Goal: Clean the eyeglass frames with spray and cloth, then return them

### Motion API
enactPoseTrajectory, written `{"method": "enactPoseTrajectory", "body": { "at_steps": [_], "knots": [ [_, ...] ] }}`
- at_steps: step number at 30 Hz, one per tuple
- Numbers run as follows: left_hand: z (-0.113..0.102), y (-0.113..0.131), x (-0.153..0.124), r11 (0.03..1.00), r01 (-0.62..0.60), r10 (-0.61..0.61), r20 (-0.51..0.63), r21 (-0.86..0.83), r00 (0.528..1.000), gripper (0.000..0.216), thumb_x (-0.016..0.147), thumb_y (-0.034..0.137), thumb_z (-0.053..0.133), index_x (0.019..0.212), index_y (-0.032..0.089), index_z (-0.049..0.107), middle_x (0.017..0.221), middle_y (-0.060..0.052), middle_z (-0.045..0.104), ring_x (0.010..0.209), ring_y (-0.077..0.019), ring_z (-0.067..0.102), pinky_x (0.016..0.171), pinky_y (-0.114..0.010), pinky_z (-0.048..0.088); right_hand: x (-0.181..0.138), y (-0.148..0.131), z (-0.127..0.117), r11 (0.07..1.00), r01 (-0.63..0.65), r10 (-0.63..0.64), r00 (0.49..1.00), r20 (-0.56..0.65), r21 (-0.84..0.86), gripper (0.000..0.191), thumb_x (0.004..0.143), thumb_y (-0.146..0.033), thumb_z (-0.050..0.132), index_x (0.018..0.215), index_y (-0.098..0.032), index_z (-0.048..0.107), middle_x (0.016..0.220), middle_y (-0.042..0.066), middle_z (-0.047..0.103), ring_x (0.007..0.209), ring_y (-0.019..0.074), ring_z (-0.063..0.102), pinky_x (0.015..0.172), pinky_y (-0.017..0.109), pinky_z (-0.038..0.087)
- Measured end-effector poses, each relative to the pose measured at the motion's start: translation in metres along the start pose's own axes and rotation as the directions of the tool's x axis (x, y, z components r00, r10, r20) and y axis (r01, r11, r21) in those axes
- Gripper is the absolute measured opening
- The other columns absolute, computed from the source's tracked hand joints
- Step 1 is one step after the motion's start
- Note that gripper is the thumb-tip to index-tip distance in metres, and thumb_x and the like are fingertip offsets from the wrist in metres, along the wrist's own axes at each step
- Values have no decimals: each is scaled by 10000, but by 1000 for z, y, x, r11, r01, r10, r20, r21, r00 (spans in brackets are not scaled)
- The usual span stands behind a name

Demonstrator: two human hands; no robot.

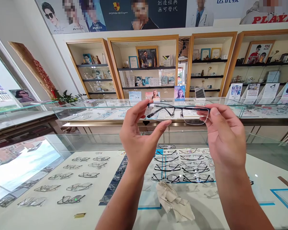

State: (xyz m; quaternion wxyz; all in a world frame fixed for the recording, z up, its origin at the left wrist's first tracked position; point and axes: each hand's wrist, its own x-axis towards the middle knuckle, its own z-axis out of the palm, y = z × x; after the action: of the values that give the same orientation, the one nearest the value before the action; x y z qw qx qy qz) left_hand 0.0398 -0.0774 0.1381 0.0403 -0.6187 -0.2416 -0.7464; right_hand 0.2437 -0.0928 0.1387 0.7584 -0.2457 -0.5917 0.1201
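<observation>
I hold a pair of dark-framed glasses up in front of me with both hands, above a glass display counter. My left hand pinches the left end of the frame between thumb and fingers, palm towards me. At the right end, my right hand grips the frame by its temple. A crumpled beige cleaning cloth lies on the counter top below my hands.
Under the counter glass lie rows of several spectacle frames. A second glass counter runs across behind, with wooden wall shelves holding pictures and displays. A small gold tag lies on the counter at lower left.
</observation>
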Motion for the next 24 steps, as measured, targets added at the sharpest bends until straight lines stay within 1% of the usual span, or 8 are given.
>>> {"method": "enactPoseTrajectory", "body": {
  "at_steps": [3, 8, 13, 16, 20, 24],
  "knots": [
    [0, 0, 0, 996, 33, -34, -10, -81, 999, 632, 823, 418, 964, 1372, 264, 694, 1361, -94, 723, 1334, -286, 694, 1153, -435, 601, 1, 4, -1, 1000, 17, -17, 1000, 20, -1, 196, 1093, -450, 640, 1152, -314, 769, 1149, 58, 809, 1082, 259, 793, 919, 446, 658],
    [3, -1, 0, 977, 76, -81, -15, -198, 997, 682, 815, 452, 969, 1401, 271, 670, 1354, -88, 717, 1318, -294, 709, 1061, -425, 664, -1, 3, 2, 998, -42, 41, 999, 22, 56, 156, 1069, -437, 687, 1109, -322, 784, 1119, 59, 815, 1110, 278, 788, 938, 472, 652],
    [5, -3, -1, 965, 93, -102, -24, -246, 995, 712, 807, 489, 968, 1412, 272, 664, 1356, -93, 709, 1293, -303, 726, 1051, -448, 678, -2, -4, 4, 993, -93, 93, 996, 3, 77, 170, 1044, -472, 718, 1076, -320, 786, 1109, 55, 818, 1107, 284, 781, 947, 492, 649],
    [6, -3, -2, 959, 111, -119, -11, -262, 993, 696, 813, 484, 964, 1406, 275, 665, 1334, -89, 718, 1243, -293, 753, 1035, -448, 685, -2, -6, 4, 988, -123, 123, 992, 2, 92, 167, 1027, -487, 736, 1044, -328, 787, 1108, 56, 822, 1128, 293, 775, 949, 498, 649],
    [7, -2, -2, 946, 139, -149, -12, -293, 989, 655, 815, 467, 966, 1367, 261, 679, 1303, -84, 738, 1172, -270, 781, 999, -416, 693, -2, -7, 5, 986, -135, 134, 991, 10, 97, 186, 1026, -506, 729, 1033, -326, 777, 1097, 48, 824, 1136, 294, 777, 967, 504, 647],
    [7, -7, 0, 916, 213, -210, 46, -341, 977, 684, 811, 495, 964, 1383, 264, 668, 1301, -93, 742, 1163, -273, 788, 971, -388, 695, -2, -9, 7, 982, -147, 149, 989, -13, 121, 200, 1009, -507, 751, 1026, -309, 775, 1087, 43, 819, 1130, 280, 775, 991, 486, 633]
  ]
}}
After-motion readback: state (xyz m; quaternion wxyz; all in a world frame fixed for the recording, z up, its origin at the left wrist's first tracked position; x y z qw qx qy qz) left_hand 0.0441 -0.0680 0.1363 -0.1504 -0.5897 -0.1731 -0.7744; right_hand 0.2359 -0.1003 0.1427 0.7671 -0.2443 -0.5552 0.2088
